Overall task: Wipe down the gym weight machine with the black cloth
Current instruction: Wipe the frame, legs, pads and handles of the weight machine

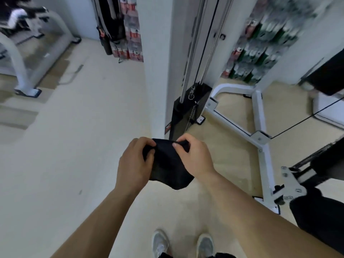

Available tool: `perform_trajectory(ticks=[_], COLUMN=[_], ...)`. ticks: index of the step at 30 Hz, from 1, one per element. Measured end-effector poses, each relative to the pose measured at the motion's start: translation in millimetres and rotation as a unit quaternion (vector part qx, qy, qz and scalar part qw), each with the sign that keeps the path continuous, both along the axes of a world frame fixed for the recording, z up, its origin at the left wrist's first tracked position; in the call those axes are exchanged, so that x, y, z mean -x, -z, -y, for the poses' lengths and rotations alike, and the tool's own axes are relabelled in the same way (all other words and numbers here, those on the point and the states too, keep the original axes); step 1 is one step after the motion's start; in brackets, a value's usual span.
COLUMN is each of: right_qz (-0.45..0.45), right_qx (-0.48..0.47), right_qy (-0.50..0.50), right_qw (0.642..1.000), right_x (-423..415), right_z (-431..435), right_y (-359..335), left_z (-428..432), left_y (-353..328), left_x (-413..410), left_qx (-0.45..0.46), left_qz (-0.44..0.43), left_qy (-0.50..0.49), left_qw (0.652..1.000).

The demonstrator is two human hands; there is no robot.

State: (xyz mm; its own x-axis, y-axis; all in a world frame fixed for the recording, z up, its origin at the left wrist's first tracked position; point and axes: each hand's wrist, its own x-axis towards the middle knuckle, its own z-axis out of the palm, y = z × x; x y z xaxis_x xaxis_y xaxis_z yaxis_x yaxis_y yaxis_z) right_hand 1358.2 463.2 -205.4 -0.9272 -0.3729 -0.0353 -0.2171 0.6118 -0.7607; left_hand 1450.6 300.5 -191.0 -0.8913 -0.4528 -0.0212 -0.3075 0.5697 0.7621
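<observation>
A: Where is the black cloth (167, 166)?
B: Bunched between both hands, held in the air above the pale floor (83, 146), in front of the gym weight machine (258, 112)
A: How do the hands hold it?
B: The left hand (134, 161) curls its fingers round the cloth's left edge; the right hand (195, 157) pinches the upper right edge between thumb and bent fingers
A: And the machine?
B: Its black weight stack (186, 112) stands just beyond the hands at the foot of a white upright; the white frame runs along the floor to the right, with a thin black cable (307, 116) stretched above it. Two grey shoes (161, 243) show at the bottom edge
</observation>
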Motion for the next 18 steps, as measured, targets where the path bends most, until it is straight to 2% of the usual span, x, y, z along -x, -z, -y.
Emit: perform_trajectory(ticks=[7, 12, 18], right_qz=[-0.035, -0.121, -0.205], right_qx=[0.001, -0.022, -0.018], right_qy=[0.001, -0.032, -0.005], right_qw=[0.999, 0.992, 0.979], right_x=[-10.3, -3.3, 35.0], right_z=[-29.0, -61.6, -97.5], right_y=[-172.2, -293.1, -415.4], left_z=[-12.6, -31.9, -57.6], left_y=[-172.1, -284.4, -400.9], left_x=[-8.7, 4.6, 47.0], left_qx=[0.031, 0.08, 0.151], left_qz=[-0.036, -0.091, -0.179], left_qy=[-0.007, -0.004, 0.039], left_qw=[0.999, 0.993, 0.971])
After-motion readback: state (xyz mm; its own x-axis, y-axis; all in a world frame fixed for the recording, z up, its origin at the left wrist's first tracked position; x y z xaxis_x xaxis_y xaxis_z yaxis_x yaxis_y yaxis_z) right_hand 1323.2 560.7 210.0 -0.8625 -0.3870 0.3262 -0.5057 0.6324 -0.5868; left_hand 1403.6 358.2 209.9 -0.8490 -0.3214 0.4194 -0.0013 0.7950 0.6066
